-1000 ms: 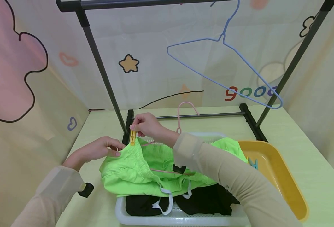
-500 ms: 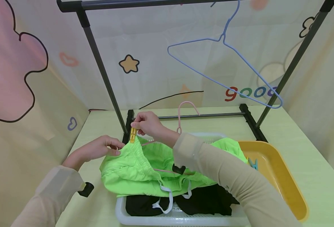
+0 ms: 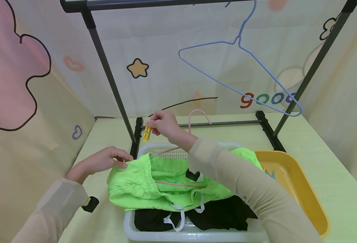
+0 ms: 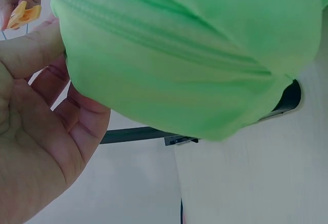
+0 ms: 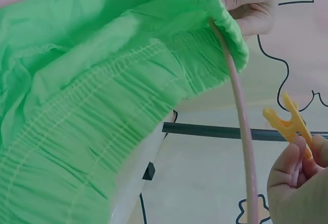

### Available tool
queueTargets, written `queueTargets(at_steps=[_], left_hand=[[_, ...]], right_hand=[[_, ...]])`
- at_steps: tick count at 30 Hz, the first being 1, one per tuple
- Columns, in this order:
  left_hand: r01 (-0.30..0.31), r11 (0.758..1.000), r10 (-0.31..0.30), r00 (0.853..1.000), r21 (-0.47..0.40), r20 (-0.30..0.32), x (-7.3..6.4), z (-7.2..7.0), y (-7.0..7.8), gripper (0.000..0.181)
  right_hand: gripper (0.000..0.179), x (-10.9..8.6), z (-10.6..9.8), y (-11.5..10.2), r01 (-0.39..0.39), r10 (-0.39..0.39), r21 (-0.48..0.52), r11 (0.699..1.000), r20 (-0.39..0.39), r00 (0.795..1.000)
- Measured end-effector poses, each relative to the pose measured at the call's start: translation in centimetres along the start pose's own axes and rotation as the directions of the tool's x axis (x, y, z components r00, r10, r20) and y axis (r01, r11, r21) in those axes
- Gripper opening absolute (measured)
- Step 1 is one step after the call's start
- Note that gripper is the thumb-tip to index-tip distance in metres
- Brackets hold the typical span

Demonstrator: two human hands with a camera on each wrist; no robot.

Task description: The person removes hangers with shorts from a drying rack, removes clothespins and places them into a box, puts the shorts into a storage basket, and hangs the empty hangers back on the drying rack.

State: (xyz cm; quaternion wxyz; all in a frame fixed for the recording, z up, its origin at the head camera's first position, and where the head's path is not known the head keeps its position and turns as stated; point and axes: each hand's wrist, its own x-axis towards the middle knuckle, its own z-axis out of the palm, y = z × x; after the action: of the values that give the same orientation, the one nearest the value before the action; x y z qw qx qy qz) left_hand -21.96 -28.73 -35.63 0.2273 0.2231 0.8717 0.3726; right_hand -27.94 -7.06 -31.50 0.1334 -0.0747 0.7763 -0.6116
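Observation:
My right hand pinches a yellow clothespin, held just above the left end of the bright green shorts and apart from the cloth. In the right wrist view the clothespin's jaws are spread, with no cloth between them. At the left end of the gathered waistband, my left hand pinches the fabric between thumb and fingers. A pink hanger passes through the waist opening, its hook standing up behind my right wrist. White drawstrings dangle at the front. My right sleeve hides part of the shorts.
Beneath the shorts is a white basket with black clothing. A yellow tray with a blue clothespin stands to the right. A black rack frames the area, and a blue hanger hangs from it.
The yellow clothespin has come off the waistband and moved up and right in my right hand. The waistband corner has sunk and flattened, while my left hand keeps its grip there.

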Motion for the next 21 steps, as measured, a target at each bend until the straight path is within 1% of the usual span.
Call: queueTargets(at_steps=[4,10,15,21], left_hand=[[-0.012,1.000,0.012,1.000,0.011,0.005,0.0,-0.1,0.1,0.025],[-0.024,0.999,0.023,1.000,0.026,0.009,-0.1,-0.2,0.5,0.027],[-0.022,0.999,0.022,1.000,0.032,0.010,-0.1,-0.2,0.5,0.027],[-0.017,0.999,0.017,1.000,0.029,0.010,-0.2,-0.2,0.6,0.026]], right_hand=[[0.010,-0.1,-0.5,-0.4,-0.022,0.022,-0.011,1.000,0.010,1.000],[0.013,-0.2,-1.0,-0.8,-0.061,0.061,-0.002,0.998,0.044,0.997],[0.019,-0.3,-1.4,-0.7,-0.095,0.092,0.035,0.995,0.078,0.993],[0.022,-0.4,-1.8,-0.6,-0.112,0.104,0.066,0.992,0.107,0.989]])
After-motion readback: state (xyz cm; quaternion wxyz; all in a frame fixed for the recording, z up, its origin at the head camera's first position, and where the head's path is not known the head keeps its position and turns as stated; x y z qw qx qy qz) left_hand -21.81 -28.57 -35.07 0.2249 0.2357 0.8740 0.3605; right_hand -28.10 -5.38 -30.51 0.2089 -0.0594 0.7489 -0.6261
